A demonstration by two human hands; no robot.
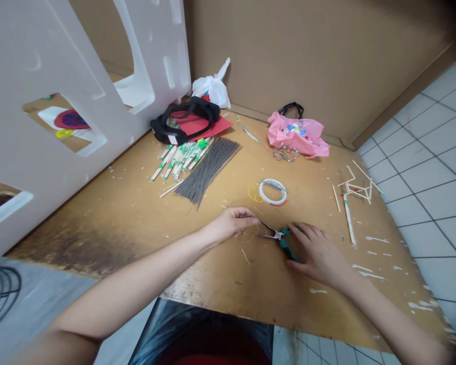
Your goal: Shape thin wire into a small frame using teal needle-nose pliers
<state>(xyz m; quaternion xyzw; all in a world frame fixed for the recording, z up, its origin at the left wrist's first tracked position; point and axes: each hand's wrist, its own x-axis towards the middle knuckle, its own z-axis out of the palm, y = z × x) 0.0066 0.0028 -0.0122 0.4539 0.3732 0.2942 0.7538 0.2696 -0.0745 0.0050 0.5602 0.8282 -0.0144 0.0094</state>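
Note:
My left hand [238, 221] is closed in a pinch on a thin piece of wire [257, 229], which is hard to make out. Just to its right, my right hand [315, 248] has its fingers and thumb round the green handles of a pair of long-nosed pliers [277, 234]. The jaws stand apart and point left, close to the wire at my left fingertips. A short loose bit of wire [245, 256] lies on the table below my left hand. Beyond the hands rests a coil of white wire [272, 191], with a yellow loop [255, 194] beside it.
Grey wires [209, 172] lie in a bundle near wrapped chopsticks [180, 158] and a black headband-like frame [186, 121]. A pink bag [298, 134] stands at the back. A stick frame [359, 190] sits at right. A white plastic panel [79, 101] rises at left.

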